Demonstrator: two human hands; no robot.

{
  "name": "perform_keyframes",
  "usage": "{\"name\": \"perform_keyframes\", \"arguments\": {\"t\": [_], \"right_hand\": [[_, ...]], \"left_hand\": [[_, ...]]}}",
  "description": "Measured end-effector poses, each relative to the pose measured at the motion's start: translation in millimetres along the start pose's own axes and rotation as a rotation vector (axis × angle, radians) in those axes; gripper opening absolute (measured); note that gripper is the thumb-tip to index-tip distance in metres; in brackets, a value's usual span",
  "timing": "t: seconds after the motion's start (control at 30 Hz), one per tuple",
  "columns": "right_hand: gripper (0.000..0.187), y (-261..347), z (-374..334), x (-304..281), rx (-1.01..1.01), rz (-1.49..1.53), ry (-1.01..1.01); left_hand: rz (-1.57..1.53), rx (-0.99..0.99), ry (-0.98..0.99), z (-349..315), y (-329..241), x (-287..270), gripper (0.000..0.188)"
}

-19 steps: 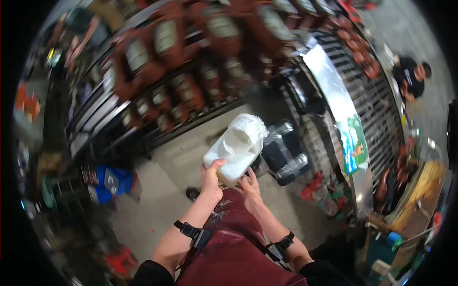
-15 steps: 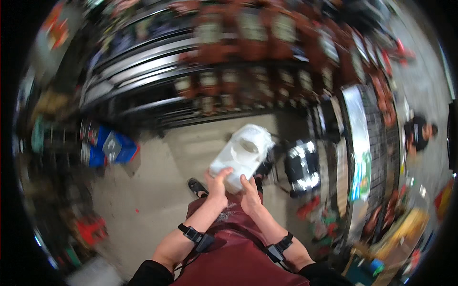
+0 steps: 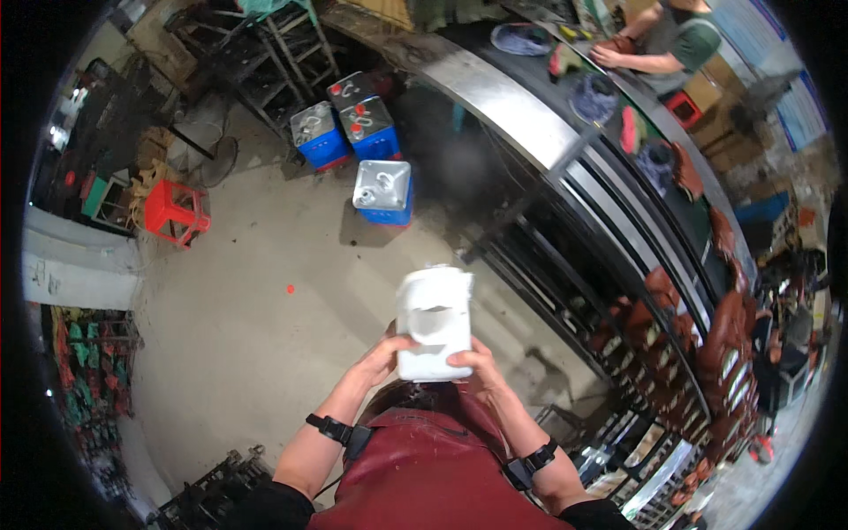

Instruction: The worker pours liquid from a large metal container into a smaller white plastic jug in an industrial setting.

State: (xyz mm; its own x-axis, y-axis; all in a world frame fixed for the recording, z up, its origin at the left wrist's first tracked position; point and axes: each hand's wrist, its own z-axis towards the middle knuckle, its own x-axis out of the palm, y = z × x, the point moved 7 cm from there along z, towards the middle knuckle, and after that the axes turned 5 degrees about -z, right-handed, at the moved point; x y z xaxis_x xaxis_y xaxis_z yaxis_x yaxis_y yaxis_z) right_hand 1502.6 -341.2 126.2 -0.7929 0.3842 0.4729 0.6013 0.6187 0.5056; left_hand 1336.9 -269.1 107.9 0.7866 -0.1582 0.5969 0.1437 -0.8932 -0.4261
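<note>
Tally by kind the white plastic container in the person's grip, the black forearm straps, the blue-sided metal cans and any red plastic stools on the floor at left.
White plastic container: 1
Black forearm straps: 2
Blue-sided metal cans: 4
Red plastic stool: 1
Total: 8

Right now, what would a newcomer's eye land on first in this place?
Probably the bright white container near the centre, held between the left hand and the right hand in front of the dark red apron. Next might come the blue-sided cans on the floor beyond it, and the bright red stool off to the left.
</note>
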Motion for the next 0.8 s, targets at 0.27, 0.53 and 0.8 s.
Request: {"name": "perform_keyframes", "arguments": {"t": [0.27,0.53,0.8], "right_hand": [[0.099,110.3,276.3,151.2,0.047,-0.517,0.300],[0.042,115.0,727.9,17.6,-0.122,-1.048,-0.562],[0.038,90.2,866.2,51.7,-0.403,-1.394,-0.546]], "left_hand": [[-0.496,0.220,-0.423,66.4,-164.0,-174.6,0.069],[-0.779,0.534,-0.848,119.7,-254.6,-335.4,0.078],[-0.645,0.501,-0.847,140.3,-309.6,-430.6,0.088]]}}
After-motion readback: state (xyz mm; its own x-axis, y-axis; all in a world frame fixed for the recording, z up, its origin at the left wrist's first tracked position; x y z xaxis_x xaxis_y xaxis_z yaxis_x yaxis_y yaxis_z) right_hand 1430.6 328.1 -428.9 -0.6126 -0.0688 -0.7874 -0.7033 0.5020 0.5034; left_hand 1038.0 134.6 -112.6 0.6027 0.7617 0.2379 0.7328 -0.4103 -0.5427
